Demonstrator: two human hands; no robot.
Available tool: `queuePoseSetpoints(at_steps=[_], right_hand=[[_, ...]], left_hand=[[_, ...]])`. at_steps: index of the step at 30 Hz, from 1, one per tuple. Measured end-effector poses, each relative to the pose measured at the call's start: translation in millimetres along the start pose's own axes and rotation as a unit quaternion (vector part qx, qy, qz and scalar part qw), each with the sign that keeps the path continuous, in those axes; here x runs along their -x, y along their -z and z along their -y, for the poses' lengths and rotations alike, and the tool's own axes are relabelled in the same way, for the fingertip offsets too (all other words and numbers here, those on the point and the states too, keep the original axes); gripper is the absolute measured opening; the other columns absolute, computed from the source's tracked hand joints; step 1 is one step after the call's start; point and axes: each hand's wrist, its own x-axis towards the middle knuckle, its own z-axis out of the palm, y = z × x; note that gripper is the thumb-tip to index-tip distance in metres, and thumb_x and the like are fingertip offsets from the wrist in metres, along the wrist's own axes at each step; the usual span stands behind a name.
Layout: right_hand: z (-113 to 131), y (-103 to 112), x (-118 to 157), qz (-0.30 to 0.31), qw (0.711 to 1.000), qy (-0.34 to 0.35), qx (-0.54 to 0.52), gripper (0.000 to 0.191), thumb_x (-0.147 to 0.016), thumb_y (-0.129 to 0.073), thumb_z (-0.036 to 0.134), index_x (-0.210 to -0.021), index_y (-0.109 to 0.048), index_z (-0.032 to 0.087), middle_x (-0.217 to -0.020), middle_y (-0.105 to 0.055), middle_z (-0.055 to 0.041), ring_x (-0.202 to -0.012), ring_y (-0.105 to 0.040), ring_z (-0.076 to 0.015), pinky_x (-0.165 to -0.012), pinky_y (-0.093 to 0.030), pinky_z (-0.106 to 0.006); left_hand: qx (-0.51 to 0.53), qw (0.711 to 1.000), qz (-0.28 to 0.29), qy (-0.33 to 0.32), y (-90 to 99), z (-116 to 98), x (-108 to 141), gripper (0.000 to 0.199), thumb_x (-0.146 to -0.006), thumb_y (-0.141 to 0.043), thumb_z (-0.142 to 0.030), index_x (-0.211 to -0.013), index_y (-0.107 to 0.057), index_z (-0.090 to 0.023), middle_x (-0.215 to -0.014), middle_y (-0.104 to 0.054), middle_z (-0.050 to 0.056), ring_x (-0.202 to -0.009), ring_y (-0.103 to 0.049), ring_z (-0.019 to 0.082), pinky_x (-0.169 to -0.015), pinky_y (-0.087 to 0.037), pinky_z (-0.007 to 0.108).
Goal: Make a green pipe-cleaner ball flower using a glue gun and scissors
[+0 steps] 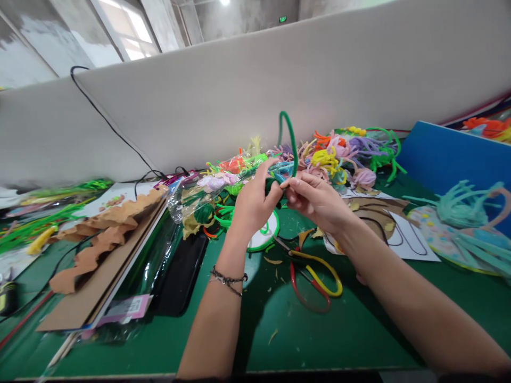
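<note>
A dark green pipe cleaner (294, 143) rises in a bent loop above my two hands, which meet over the middle of the table. My left hand (253, 205) is closed around a dark green fuzzy bundle (271, 184), partly hidden by the fingers. Thumb and fingertips of my right hand (313, 198) pinch the pipe cleaner near its lower end, close to my left thumb. Below them, a white disc with a green edge (255, 246) lies partly covered by my left hand. Scissors with red and yellow handles (338, 284) rest on the green table (287, 340).
Colourful pipe cleaner bundles (325, 158) are heaped along the white partition (239, 96). Stacked cardboard (75, 306) and a black phone-like slab (179, 282) lie left. A blue board (451, 159) and a mint-coloured pipe cleaner piece (463, 205) are at right.
</note>
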Motion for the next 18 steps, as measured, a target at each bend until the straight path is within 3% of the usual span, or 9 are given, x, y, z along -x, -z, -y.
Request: queuePoseSetpoints(at_steps=[6,11,18], right_hand=[[5,-2,4,0.037,0.999,-0.011,-0.004,0.024,-0.067,-0.068,0.037,-0.06,-0.057,0.017,-0.049,-0.046,0.0067,-0.045,-0.038,-0.0038,-0.043,-0.026,-0.019],[7,-9,8,0.077,0.995,-0.038,-0.042,0.022,-0.068,-0.068,0.038,-0.067,-0.062,0.016,-0.047,-0.044,0.007,-0.041,-0.033,-0.0024,-0.04,-0.021,-0.018],[7,-19,9,0.045,0.985,-0.103,-0.127,0.023,-0.067,-0.067,0.037,-0.065,-0.058,0.016,-0.045,-0.041,0.0096,-0.036,-0.025,0.0002,-0.037,-0.021,-0.014]], left_hand=[[0.008,1.0,-0.017,0.013,2.4,8,-2,0.039,-0.082,-0.036,-0.022,-0.12,-0.043,-0.022,-0.09,-0.063,0.004,-0.075,-0.056,0.016,-0.068,-0.043,0.029],[0.015,0.998,-0.063,0.014,7.4,17,-3,0.037,-0.08,-0.035,-0.023,-0.116,-0.045,-0.019,-0.11,-0.058,0.007,-0.092,-0.055,0.018,-0.075,-0.043,0.029],[-0.003,0.995,-0.083,0.046,11.3,22,-3,0.038,-0.079,-0.036,-0.023,-0.116,-0.046,-0.02,-0.1,-0.061,0.006,-0.084,-0.055,0.017,-0.073,-0.042,0.029]])
